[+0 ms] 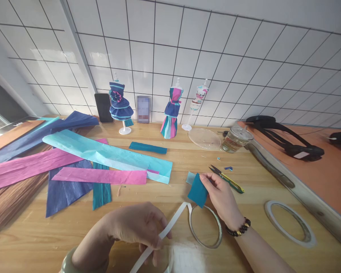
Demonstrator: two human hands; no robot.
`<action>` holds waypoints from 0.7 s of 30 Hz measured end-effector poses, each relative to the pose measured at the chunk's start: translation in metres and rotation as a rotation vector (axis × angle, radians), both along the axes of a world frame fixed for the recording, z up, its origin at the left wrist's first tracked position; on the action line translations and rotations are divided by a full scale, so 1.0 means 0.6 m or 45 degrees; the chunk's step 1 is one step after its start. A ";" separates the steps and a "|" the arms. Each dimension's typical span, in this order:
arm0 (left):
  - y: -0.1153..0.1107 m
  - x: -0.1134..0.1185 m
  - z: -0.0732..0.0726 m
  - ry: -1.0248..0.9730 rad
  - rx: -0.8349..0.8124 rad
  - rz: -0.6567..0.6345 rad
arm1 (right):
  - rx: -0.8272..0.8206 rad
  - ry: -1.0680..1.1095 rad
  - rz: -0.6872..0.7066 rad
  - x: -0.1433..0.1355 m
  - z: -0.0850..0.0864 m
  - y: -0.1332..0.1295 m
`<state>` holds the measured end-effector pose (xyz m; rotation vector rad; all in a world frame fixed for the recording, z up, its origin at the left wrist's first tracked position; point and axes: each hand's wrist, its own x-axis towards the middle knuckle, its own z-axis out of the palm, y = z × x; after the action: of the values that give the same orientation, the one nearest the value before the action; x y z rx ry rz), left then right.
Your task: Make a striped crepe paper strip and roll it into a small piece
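Note:
My left hand (138,223) is closed on a white strip of tape (174,219), pinched between thumb and fingers. The strip runs up to a narrow tape roll (219,229) lying on the table, and its lower end leaves the view at the bottom. Between the thumb and fingers of my right hand (220,193) is a small teal piece of crepe paper (198,192), just above the roll. Behind that piece a paler blue scrap (190,177) shows in part. Yellow-handled thread snips (230,179) lie beyond my right hand.
Pink (102,176), light blue (108,151) and dark blue paper strips overlap at left. Several small dress forms, one in a tiered blue dress (121,106), stand by the tiled wall. A lidded glass (237,140), another tape roll (309,240) and black headphones (290,138) are at right.

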<state>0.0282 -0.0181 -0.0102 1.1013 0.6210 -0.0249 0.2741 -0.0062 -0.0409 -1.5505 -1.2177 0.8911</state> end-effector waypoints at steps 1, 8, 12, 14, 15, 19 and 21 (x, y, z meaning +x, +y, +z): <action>0.000 0.000 0.000 0.003 -0.002 -0.007 | 0.006 0.006 -0.006 0.001 -0.001 0.001; -0.004 -0.003 0.013 0.091 0.115 -0.084 | -0.036 0.118 -0.017 -0.005 0.011 -0.004; -0.012 0.003 0.031 0.225 0.241 -0.175 | -0.109 0.291 0.048 -0.025 0.031 -0.020; -0.018 0.011 0.035 0.270 0.295 -0.245 | -0.219 0.497 0.127 -0.038 0.040 -0.030; -0.022 0.015 0.035 0.275 0.340 -0.283 | -0.276 0.565 0.155 -0.045 0.042 -0.035; -0.034 0.028 0.025 0.174 0.669 -0.446 | -0.323 0.557 0.216 -0.071 0.039 -0.048; -0.035 0.031 0.020 0.107 0.741 -0.530 | -0.293 0.442 0.279 -0.080 0.032 -0.053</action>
<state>0.0471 -0.0392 0.0018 1.7896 0.4721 -0.2642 0.2263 -0.0378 -0.0218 -1.3773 -1.0719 1.4218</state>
